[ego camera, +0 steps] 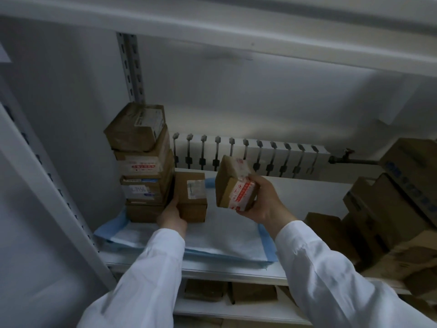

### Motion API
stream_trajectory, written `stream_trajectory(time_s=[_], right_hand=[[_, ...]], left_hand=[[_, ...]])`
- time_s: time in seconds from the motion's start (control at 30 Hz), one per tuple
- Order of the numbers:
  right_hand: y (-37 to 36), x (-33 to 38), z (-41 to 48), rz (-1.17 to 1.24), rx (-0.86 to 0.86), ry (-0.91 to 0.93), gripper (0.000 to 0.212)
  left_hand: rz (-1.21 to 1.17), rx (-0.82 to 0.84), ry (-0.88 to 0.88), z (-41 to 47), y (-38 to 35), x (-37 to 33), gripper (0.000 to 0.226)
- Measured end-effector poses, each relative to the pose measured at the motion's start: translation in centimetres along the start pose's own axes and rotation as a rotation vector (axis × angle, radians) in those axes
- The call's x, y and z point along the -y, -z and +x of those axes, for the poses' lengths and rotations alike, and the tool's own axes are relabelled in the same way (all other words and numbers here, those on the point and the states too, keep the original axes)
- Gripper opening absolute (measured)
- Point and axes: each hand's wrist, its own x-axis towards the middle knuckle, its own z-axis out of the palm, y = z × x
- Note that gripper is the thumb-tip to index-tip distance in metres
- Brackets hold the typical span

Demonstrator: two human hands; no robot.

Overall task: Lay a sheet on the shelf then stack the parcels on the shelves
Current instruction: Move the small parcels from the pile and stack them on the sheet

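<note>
Your right hand (262, 200) grips the held parcel (233, 185) in the air above the sheet (212, 235), fingers curled under its near end and thumb across the side. It is tilted. Its long axis runs from your palm up and away toward the radiator (248, 152), and the end banded in red-and-white tape faces you.

Your left hand (172, 215) holds the low parcel (191, 197) at its near left corner. The fingers run up the left side, wedged between it and the stack (142, 166). This one rests flat on the sheet, white label up, with its long axis pointing toward the back of the shelf (212, 271). It stands just beside the stack, touching or nearly so.

The stack counts four parcels, one on another, at the sheet's far left corner against the upright. The top one is turned askew to the three below. That makes six brown parcels here: four stacked, one beside them, and one in your hand.

There is one sheet, white with a blue border, spread flat over the left part of the shelf.

To the right sits a pile of larger cartons (390, 209), too jumbled to count. Two more boxes (205, 290) show on the shelf beneath.
</note>
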Motion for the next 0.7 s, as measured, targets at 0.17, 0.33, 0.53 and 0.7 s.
stream_trajectory(time_s=[0.17, 0.33, 0.53, 0.7], right_hand=[[-3.5, -1.9, 1.4, -0.643, -0.07, 0.317, 0.052], [-6.8, -3.9, 2.1, -1.084, -0.147, 0.581, 0.082], [-9.2, -5.5, 2.1, -1.462, -0.092, 0.546, 0.073], [-9.9, -5.6, 2.0, -1.427, -0.047, 0.551, 0.056]], left_hand=[[-0.244, -0.004, 0.163, 0.5, 0.3, 0.2, 0.041], [-0.643, 0.123, 0.34, 4.5, -0.5, 1.9, 0.081], [-0.644, 0.174, 0.334, 2.2, 0.7, -0.1, 0.038], [-0.606, 0.199, 0.319, 1.8, 1.3, -0.5, 0.04]])
